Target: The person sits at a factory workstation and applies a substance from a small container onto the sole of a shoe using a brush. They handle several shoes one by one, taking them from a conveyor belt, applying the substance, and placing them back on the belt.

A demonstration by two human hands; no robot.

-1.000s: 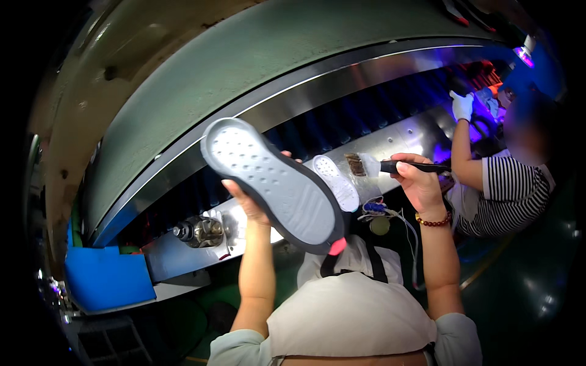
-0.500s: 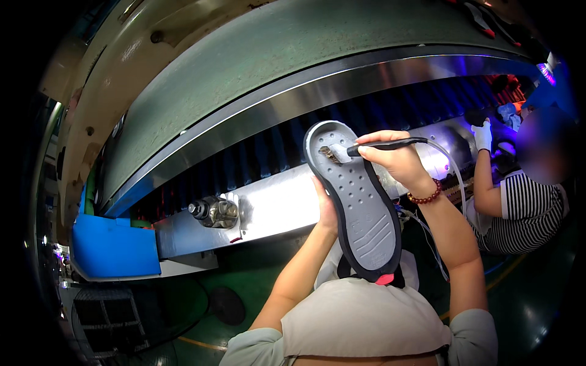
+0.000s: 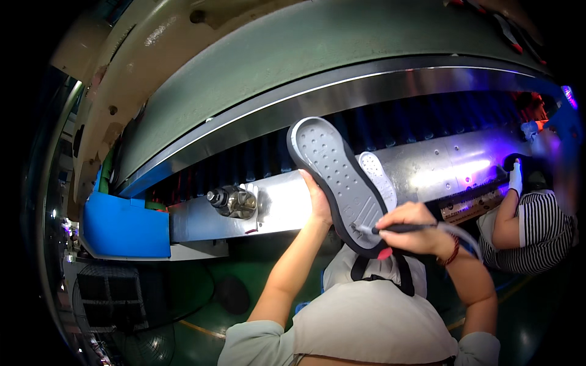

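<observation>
Brush (image 3: pixel 400 229) moved from your grey sole's (image 3: pixel 337 172) upper end to its lower, pink-tabbed end.
Head view: your left hand (image 3: pixel 317 204) grips the sole's left edge, fingers behind it hidden; your right hand (image 3: pixel 418 229) pinches the brush handle over its lower right. Behind, partly blocked by the sole, sits a white perforated piece (image 3: pixel 379 174); a dark-capped bottle (image 3: pixel 235 202) stands left on the metal ledge (image 3: pixel 284 204).

This is looking like a footwear factory's production line: a broad green conveyor belt (image 3: pixel 366 43) is running past a long steel ledge (image 3: pixel 427 161), and a grey-and-black shoe sole (image 3: pixel 329 155) is being held up before them. Farther along, a co-worker (image 3: pixel 540 222) is wearing a white glove (image 3: pixel 516 179), while yellow line marking (image 3: pixel 201 329) is crossing the green floor (image 3: pixel 195 290).
</observation>
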